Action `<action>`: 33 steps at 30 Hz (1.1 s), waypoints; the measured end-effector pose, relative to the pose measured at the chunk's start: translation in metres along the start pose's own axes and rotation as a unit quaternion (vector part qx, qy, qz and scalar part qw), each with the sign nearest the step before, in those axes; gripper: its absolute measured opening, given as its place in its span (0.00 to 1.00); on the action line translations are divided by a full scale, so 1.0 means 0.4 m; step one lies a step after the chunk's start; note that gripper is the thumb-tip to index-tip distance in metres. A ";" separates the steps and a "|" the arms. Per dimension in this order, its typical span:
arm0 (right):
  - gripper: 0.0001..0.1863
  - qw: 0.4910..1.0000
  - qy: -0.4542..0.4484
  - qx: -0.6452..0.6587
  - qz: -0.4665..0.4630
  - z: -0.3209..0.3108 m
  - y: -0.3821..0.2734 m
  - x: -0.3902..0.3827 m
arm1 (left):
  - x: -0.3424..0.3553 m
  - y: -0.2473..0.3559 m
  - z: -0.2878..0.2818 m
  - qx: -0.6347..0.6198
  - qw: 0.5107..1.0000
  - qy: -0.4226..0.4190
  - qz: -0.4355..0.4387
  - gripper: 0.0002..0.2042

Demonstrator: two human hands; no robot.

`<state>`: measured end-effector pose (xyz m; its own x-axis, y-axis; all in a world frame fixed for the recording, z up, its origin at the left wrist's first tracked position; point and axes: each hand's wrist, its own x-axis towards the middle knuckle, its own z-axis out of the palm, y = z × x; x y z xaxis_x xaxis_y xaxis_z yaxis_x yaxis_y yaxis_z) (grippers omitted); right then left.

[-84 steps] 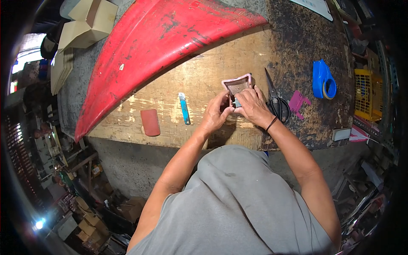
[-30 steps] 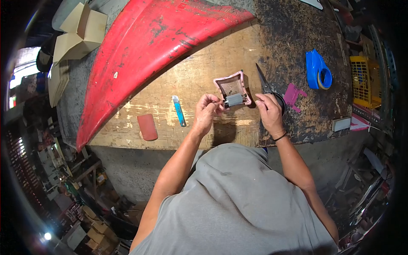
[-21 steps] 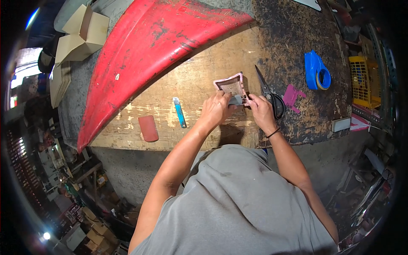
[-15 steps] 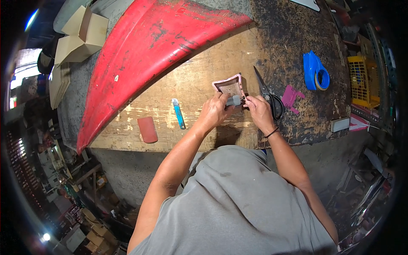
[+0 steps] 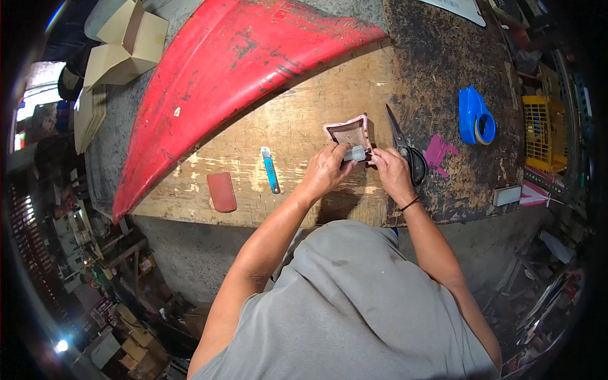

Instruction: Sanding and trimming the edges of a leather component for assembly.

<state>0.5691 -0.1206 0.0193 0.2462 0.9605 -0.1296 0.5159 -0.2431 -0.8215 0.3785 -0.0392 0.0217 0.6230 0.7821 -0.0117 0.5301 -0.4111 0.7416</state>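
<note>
Both my hands are on a small hollow part with a wavy pink rim and brownish inside [image 5: 349, 134], held over the wooden tabletop. My left hand [image 5: 325, 170] is closed around its near left side, thumb below and fingers above. A small grey block [image 5: 356, 154] sits at those fingertips, against the part; how the two join cannot be seen. On the near right corner, my right hand [image 5: 394, 172] pinches the rim with thumb and fingers. Black scissors [image 5: 401, 138] lie just right of the part, their handles close beside my right hand.
A blue utility knife [image 5: 270, 171] and a reddish flat pad [image 5: 222, 192] lie to the left. Across the back spreads a large red panel [image 5: 215, 82]. At right are a magenta plastic piece [image 5: 438, 155], a blue tape dispenser [image 5: 472, 117] and a yellow crate [image 5: 543, 133].
The whole view has shifted slightly, so the bench things sit a little further right and lower. My hands keep their grip on the part, with little visible movement.
</note>
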 end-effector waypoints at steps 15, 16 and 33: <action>0.14 0.996 -0.051 -0.060 -0.038 -0.024 -0.023 0.017 | 0.001 -0.009 -0.001 0.026 1.000 -0.007 0.008 0.18; 0.14 0.996 -0.053 -0.059 -0.040 -0.028 -0.040 0.022 | 0.000 -0.009 -0.003 0.028 1.000 -0.006 0.006 0.18; 0.25 0.954 -0.195 -0.169 -0.156 -0.004 -0.097 0.091 | -0.099 -0.028 -0.007 -0.467 0.839 0.044 -0.277 0.13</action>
<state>0.5592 -0.0765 0.0474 -0.2516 0.9546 -0.1593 0.7652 0.0954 -0.6367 0.3462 -0.0643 0.0159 0.3633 0.7803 -0.5091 0.0168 0.5409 0.8409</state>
